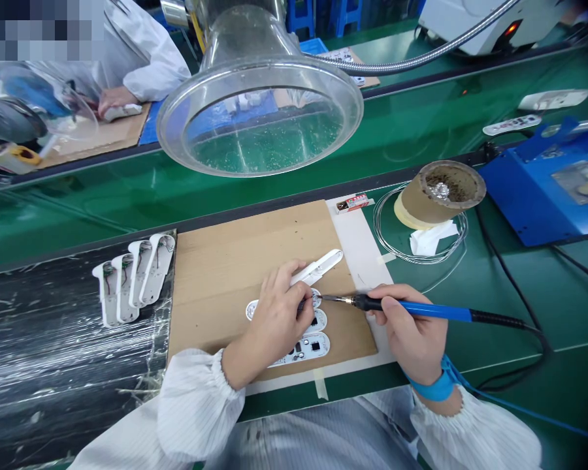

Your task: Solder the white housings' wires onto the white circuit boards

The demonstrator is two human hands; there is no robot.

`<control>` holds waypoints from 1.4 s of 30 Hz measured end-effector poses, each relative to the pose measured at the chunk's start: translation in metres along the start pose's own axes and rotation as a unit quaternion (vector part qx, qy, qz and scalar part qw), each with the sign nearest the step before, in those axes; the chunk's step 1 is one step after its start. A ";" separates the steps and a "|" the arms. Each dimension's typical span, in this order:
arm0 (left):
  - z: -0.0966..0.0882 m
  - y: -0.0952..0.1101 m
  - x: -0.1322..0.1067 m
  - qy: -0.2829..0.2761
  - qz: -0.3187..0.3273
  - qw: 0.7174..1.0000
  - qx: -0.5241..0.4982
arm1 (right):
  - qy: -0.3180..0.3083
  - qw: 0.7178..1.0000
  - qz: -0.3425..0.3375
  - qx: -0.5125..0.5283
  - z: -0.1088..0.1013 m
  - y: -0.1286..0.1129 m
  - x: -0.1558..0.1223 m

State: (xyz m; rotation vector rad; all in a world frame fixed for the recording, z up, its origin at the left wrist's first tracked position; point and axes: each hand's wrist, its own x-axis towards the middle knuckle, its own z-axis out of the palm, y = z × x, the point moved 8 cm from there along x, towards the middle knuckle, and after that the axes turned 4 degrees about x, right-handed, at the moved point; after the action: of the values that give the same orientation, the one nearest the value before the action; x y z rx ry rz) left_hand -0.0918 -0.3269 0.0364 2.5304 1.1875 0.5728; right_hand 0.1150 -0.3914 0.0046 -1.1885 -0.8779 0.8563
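My left hand [279, 312] is closed on white plastic tweezers [323, 264], pressing down on a small white oval circuit board [314, 299]. Two more white boards [310, 346] lie just below it on the brown wooden work board [235, 261]. My right hand [411, 329] grips a blue-handled soldering iron [421, 309]; its metal tip touches the top board beside my left fingers. A blue wrist strap [438, 385] circles my right wrist.
A clear fume hood [259, 124] hangs above the green conveyor. Several white casings [132, 277] lie on black film at left. A brown solder-tip cleaner pot [443, 192] with wire coil sits right, and a blue station [549, 189] beyond. Another person's hand [112, 101] works far left.
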 end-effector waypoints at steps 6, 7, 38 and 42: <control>0.000 0.000 0.001 -0.001 0.003 1.000 0.003 | -0.010 1.000 -0.011 -0.021 0.003 -0.004 0.002; 0.000 0.000 0.001 -0.003 0.002 1.000 0.003 | -0.011 1.000 -0.011 -0.021 0.003 -0.004 0.002; 0.001 -0.011 -0.002 -0.033 -0.043 0.995 -0.082 | 0.021 1.000 -0.002 0.016 -0.010 0.004 0.000; 0.001 -0.017 -0.004 -0.035 -0.064 0.990 -0.122 | 0.027 1.000 0.002 0.016 -0.011 0.004 0.001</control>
State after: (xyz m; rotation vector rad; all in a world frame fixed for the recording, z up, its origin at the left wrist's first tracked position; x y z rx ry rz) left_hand -0.1048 -0.3195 0.0277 2.2342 1.1680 0.5548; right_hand 0.1250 -0.3945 -0.0009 -1.1805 -0.8150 0.8361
